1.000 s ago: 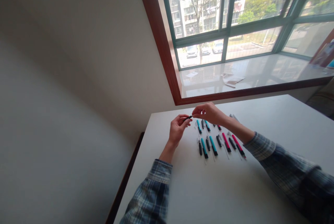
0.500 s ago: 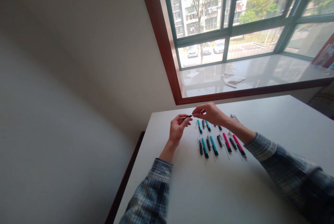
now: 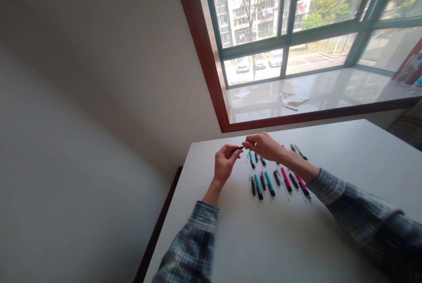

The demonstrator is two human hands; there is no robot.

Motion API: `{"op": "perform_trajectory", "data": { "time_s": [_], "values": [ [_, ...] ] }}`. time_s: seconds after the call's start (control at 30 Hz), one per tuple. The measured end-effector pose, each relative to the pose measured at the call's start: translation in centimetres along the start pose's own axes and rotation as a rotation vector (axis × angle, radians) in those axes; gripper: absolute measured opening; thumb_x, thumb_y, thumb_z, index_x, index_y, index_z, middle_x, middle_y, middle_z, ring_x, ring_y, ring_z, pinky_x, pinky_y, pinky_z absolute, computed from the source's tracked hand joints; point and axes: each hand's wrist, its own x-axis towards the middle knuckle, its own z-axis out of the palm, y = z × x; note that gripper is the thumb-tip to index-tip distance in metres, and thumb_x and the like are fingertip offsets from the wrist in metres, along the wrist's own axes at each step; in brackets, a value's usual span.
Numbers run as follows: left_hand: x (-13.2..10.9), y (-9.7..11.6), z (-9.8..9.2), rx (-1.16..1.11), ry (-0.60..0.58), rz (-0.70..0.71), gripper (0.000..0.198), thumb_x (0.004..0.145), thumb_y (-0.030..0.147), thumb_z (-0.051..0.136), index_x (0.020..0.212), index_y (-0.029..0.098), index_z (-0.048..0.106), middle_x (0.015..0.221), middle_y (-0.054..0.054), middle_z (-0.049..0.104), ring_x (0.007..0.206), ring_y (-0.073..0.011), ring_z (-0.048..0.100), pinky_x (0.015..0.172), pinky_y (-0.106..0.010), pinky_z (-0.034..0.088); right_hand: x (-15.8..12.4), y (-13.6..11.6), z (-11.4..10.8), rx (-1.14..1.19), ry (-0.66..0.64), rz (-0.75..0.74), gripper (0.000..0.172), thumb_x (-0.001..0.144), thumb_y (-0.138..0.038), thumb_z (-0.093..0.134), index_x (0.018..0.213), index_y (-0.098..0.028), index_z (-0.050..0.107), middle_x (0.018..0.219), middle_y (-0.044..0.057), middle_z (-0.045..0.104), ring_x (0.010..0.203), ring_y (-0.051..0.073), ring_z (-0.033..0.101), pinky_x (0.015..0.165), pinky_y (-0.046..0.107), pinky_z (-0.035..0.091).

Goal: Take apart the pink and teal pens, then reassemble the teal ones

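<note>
Pinching a slim black piece point(image 3: 236, 149) between thumb and fingers, the left hand point(image 3: 224, 164) hovers above the table point(image 3: 211, 230), its fingers clamped on the piece. The right hand point(image 3: 263, 146) sits just beside the piece's tip, fingertips drawn together; whether they touch it, I cannot tell. Rows of teal and pink pens point(image 3: 269, 183) lie on the table just beneath the right hand, with black pens point(image 3: 253, 186) among them. Beyond the table runs a window sill point(image 3: 313, 89) holding a crumpled cloth point(image 3: 293, 101).
</note>
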Motion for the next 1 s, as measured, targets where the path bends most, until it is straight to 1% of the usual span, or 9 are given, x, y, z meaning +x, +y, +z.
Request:
{"op": "perform_trajectory", "data": {
  "time_s": [0.1,0.2,0.27,0.37,0.47,0.63,0.77,0.93,1.0],
  "values": [
    [0.04,-0.16,-0.06,-0.005,0.002,-0.010,0.028,0.079,0.035,0.084,0.094,0.016,0.071,0.092,-0.010,0.079,0.077,-0.0196,0.072,0.071,-0.034,0.055,-0.04,-0.04,-0.13,0.027,-0.007,0.007,0.043,0.104,-0.042,0.050,0.076,-0.019,0.071,0.063,0.002,0.068,0.054,0.013,0.054,0.058,0.027,0.038],
    [0.09,-0.47,-0.22,-0.010,0.004,-0.029,0.027,0.080,0.035,0.083,0.095,0.016,0.071,0.090,-0.009,0.079,0.073,-0.0173,0.069,0.070,-0.032,0.053,-0.10,0.10,-0.37,0.138,-0.041,0.005,0.029,0.101,-0.044,0.057,0.099,-0.020,0.073,0.079,0.003,0.075,0.066,0.016,0.065,0.061,0.026,0.045],
    [0.11,-0.65,-0.30,-0.017,0.004,-0.037,0.027,0.081,0.035,0.082,0.096,0.016,0.071,0.089,-0.009,0.079,0.071,-0.0162,0.067,0.070,-0.032,0.051,-0.12,0.21,-0.49,0.199,-0.054,-0.011,0.024,0.098,-0.042,0.062,0.106,-0.021,0.071,0.087,0.004,0.076,0.076,0.018,0.069,0.065,0.026,0.049],
    [0.11,-0.74,-0.32,-0.025,-0.001,-0.047,0.027,0.080,0.036,0.081,0.096,0.017,0.071,0.088,-0.008,0.079,0.070,-0.0156,0.066,0.071,-0.031,0.050,-0.09,0.30,-0.53,0.178,-0.047,-0.046,0.019,0.098,-0.036,0.061,0.094,-0.020,0.072,0.087,0.005,0.076,0.078,0.019,0.070,0.066,0.027,0.050],
    [0.07,-0.61,-0.27,-0.027,-0.021,-0.062,0.028,0.079,0.036,0.082,0.096,0.016,0.071,0.088,-0.009,0.079,0.070,-0.0158,0.065,0.070,-0.031,0.050,-0.04,0.25,-0.49,0.090,-0.052,-0.051,0.027,0.101,-0.034,0.057,0.083,-0.018,0.071,0.078,0.005,0.074,0.070,0.017,0.066,0.063,0.028,0.045],
    [-0.01,-0.36,-0.18,-0.020,-0.032,-0.069,0.027,0.080,0.036,0.081,0.095,0.017,0.072,0.087,-0.008,0.078,0.070,-0.0161,0.065,0.069,-0.031,0.050,-0.05,0.04,-0.59,0.121,-0.093,-0.047,0.021,0.099,-0.039,0.062,0.097,-0.021,0.071,0.087,0.005,0.076,0.074,0.018,0.069,0.062,0.026,0.047],
    [-0.05,-0.27,-0.14,-0.010,-0.051,-0.068,0.027,0.080,0.036,0.081,0.095,0.016,0.072,0.087,-0.009,0.079,0.072,-0.0166,0.066,0.070,-0.032,0.051,-0.07,-0.01,-0.70,0.066,-0.118,-0.042,0.034,0.102,-0.043,0.056,0.083,-0.020,0.072,0.080,0.006,0.075,0.069,0.018,0.066,0.060,0.027,0.044],
    [-0.03,-0.34,-0.23,-0.003,-0.050,-0.065,0.027,0.080,0.036,0.081,0.096,0.016,0.073,0.087,-0.008,0.078,0.072,-0.0166,0.066,0.070,-0.032,0.051,-0.12,0.00,-0.74,0.142,-0.144,-0.013,0.027,0.099,-0.044,0.061,0.096,-0.021,0.074,0.085,0.006,0.076,0.072,0.018,0.068,0.059,0.026,0.045],
    [-0.02,-0.40,-0.27,-0.002,-0.049,-0.062,0.026,0.081,0.035,0.081,0.096,0.016,0.073,0.085,-0.008,0.078,0.072,-0.0168,0.066,0.071,-0.032,0.052,-0.14,0.05,-0.75,0.135,-0.154,-0.009,0.030,0.099,-0.047,0.061,0.092,-0.021,0.075,0.083,0.006,0.076,0.070,0.018,0.066,0.059,0.027,0.044]
  ]
}}
